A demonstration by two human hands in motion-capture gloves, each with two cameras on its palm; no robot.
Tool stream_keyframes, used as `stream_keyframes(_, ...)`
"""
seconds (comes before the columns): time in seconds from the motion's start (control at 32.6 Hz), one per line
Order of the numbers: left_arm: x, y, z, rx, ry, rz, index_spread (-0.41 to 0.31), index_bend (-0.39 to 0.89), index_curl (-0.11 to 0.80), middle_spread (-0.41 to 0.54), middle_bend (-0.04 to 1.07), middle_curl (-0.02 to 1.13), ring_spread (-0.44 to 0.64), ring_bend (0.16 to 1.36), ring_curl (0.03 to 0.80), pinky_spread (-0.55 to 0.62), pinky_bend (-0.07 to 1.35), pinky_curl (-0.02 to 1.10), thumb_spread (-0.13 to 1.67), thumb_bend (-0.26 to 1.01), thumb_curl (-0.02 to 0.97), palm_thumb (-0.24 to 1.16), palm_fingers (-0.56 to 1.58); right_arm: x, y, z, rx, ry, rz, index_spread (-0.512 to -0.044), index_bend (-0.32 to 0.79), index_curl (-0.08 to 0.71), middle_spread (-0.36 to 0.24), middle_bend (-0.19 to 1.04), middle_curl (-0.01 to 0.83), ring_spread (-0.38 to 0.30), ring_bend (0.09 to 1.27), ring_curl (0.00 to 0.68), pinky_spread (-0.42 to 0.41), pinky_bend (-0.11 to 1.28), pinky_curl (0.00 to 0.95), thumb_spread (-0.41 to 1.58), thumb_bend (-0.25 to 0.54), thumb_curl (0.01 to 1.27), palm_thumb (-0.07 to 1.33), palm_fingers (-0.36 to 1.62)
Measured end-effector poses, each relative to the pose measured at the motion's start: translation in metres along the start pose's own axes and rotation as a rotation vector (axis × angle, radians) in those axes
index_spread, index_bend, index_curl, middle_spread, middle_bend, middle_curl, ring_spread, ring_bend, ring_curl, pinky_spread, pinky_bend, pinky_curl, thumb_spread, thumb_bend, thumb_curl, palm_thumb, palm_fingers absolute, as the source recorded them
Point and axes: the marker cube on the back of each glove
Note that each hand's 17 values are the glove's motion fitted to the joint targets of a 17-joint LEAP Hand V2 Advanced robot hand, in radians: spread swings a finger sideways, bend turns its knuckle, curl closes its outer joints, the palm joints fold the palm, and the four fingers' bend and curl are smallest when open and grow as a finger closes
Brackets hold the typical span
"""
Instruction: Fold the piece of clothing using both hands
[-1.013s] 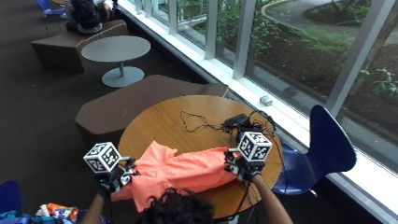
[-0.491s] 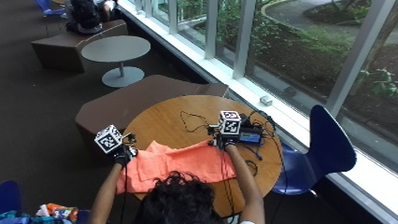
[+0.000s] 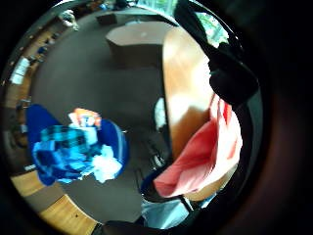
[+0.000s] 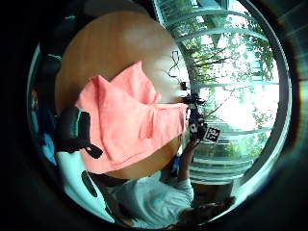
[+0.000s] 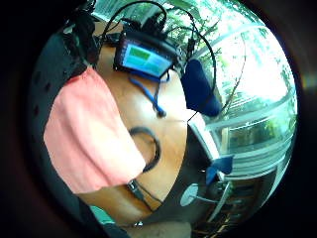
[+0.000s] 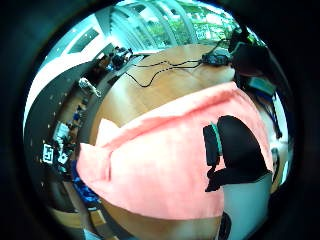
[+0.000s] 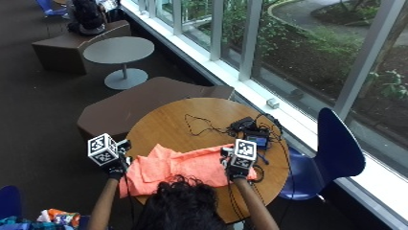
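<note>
A coral-orange garment [image 7: 191, 165] lies on the near half of the round wooden table [image 7: 169, 120], with one layer doubled over itself. My left hand [image 7: 116, 167] pinches its left edge where it overhangs the table rim; the left thumb [image 4: 74, 130] lies on the cloth [image 4: 130, 120]. My right hand [image 7: 234, 168] holds the right edge, and the right thumb [image 6: 235, 150] presses on top of the cloth [image 6: 160, 165]. The cloth hangs off the table edge beside the left palm [image 3: 205, 156] and ends short of a cable loop by the right palm [image 5: 84, 134].
A small screen device [image 7: 256, 139] with several cables sits just beyond my right hand, and a thin black cable [image 7: 198, 124] lies mid-table. A blue chair [image 7: 338, 148] stands at the right, a brown bench [image 7: 153, 103] behind the table. A blue bag [image 3: 73, 147] sits on the floor.
Both hands first carried the garment's edge away across the table, then came back a little toward the person. The garment now lies doubled and narrower.
</note>
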Motion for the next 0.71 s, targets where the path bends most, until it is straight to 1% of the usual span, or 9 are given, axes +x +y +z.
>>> stream_keyframes(0.06, -0.001, 0.013, 0.01, 0.052, -0.096, 0.054, -0.078, 0.07, 0.156, -0.138, 0.35, 0.45, -0.3, 0.98, 0.458, -0.18, 0.79, 0.51, 1.11, 0.02, 0.36, 0.82, 0.46, 0.011, 0.036, 0.0, -0.056, -0.073, 0.073, -0.308, 0.28, 0.462, -0.184, 0.41, 0.503, -0.153, 0.53, 0.469, -0.063, 0.57, 0.438, 1.18, -0.016, 0.34, 0.83, 0.62)
stream_keyframes(0.15, 0.004, 0.033, 0.04, 0.07, -0.204, 0.142, -0.087, 0.11, 0.162, -0.145, 0.35, 0.42, -0.28, 0.92, 0.418, -0.15, 0.74, 0.48, 1.11, 0.02, 0.367, 0.83, 0.52, 0.025, 0.065, 0.018, -0.14, -0.081, 0.16, -0.304, 0.24, 0.458, -0.134, 0.35, 0.482, -0.083, 0.46, 0.441, 0.009, 0.57, 0.427, 1.2, -0.034, 0.34, 0.77, 0.56)
stream_keyframes(0.25, 0.023, 0.069, 0.059, -0.008, -0.308, 0.196, -0.12, 0.19, 0.202, -0.162, 0.35, 0.41, -0.24, 0.83, 0.386, -0.12, 0.65, 0.46, 1.15, -0.01, 0.36, 0.79, 0.59, 0.029, 0.078, 0.039, -0.239, -0.017, 0.194, -0.287, 0.19, 0.457, -0.028, 0.28, 0.46, 0.014, 0.38, 0.423, 0.113, 0.54, 0.426, 1.23, -0.044, 0.33, 0.69, 0.3)
stream_keyframes(0.34, 0.034, 0.091, 0.081, -0.119, -0.414, 0.236, -0.14, 0.3, 0.261, -0.147, 0.34, 0.42, -0.15, 0.7, 0.36, -0.01, 0.51, 0.43, 1.21, -0.08, 0.316, 0.62, 0.46, 0.027, 0.087, 0.055, -0.271, 0.03, 0.188, -0.274, 0.08, 0.413, 0.036, 0.23, 0.438, 0.049, 0.4, 0.412, 0.143, 0.53, 0.413, 1.3, -0.014, 0.33, 0.69, 0.18)
stream_keyframes(0.43, 0.031, 0.092, 0.106, -0.201, -0.48, 0.281, -0.131, 0.3, 0.285, -0.079, 0.27, 0.43, -0.05, 0.68, 0.37, 0.13, 0.45, 0.43, 1.24, -0.11, 0.261, 0.42, 0.25, 0.02, 0.095, 0.061, -0.184, 0.094, 0.157, -0.273, 0.11, 0.394, 0.068, 0.25, 0.435, 0.064, 0.36, 0.391, 0.159, 0.47, 0.39, 1.38, -0.002, 0.32, 0.67, 0.11)
stream_keyframes(0.49, 0.028, 0.09, 0.114, -0.221, -0.481, 0.292, -0.127, 0.27, 0.291, -0.046, 0.24, 0.43, 0.0, 0.68, 0.371, 0.19, 0.44, 0.42, 1.25, -0.12, 0.224, 0.28, 0.19, 0.015, 0.099, 0.06, -0.118, 0.128, 0.129, -0.268, 0.14, 0.38, 0.043, 0.31, 0.442, 0.018, 0.38, 0.377, 0.138, 0.43, 0.361, 1.44, 0.02, 0.32, 0.7, 0.27)
stream_keyframes(0.52, 0.026, 0.09, 0.115, -0.231, -0.469, 0.294, -0.126, 0.27, 0.297, -0.036, 0.23, 0.43, 0.02, 0.67, 0.359, 0.22, 0.42, 0.41, 1.26, -0.09, 0.223, 0.28, 0.21, 0.013, 0.1, 0.059, -0.084, 0.134, 0.114, -0.267, 0.13, 0.368, 0.063, 0.27, 0.424, 0.028, 0.36, 0.354, 0.149, 0.42, 0.346, 1.45, 0.01, 0.31, 0.68, 0.21)
stream_keyframes(0.58, 0.024, 0.089, 0.115, -0.252, -0.435, 0.299, -0.125, 0.23, 0.295, -0.022, 0.21, 0.4, 0.05, 0.67, 0.342, 0.27, 0.4, 0.38, 1.27, -0.1, 0.196, 0.17, 0.2, 0.01, 0.099, 0.055, -0.024, 0.105, 0.093, -0.272, 0.12, 0.355, 0.0, 0.32, 0.437, -0.029, 0.44, 0.368, 0.105, 0.42, 0.336, 1.5, 0.07, 0.33, 0.78, 0.48)
stream_keyframes(0.71, 0.03, 0.088, 0.117, -0.261, -0.408, 0.307, -0.123, 0.19, 0.305, -0.013, 0.18, 0.38, 0.09, 0.64, 0.32, 0.34, 0.39, 0.36, 1.27, -0.05, 0.187, 0.11, 0.21, 0.01, 0.091, 0.033, -0.016, -0.178, 0.127, -0.286, 0.11, 0.336, -0.054, 0.31, 0.428, -0.116, 0.48, 0.356, 0.016, 0.5, 0.338, 1.46, 0.128, 0.38, 0.93, 0.77)
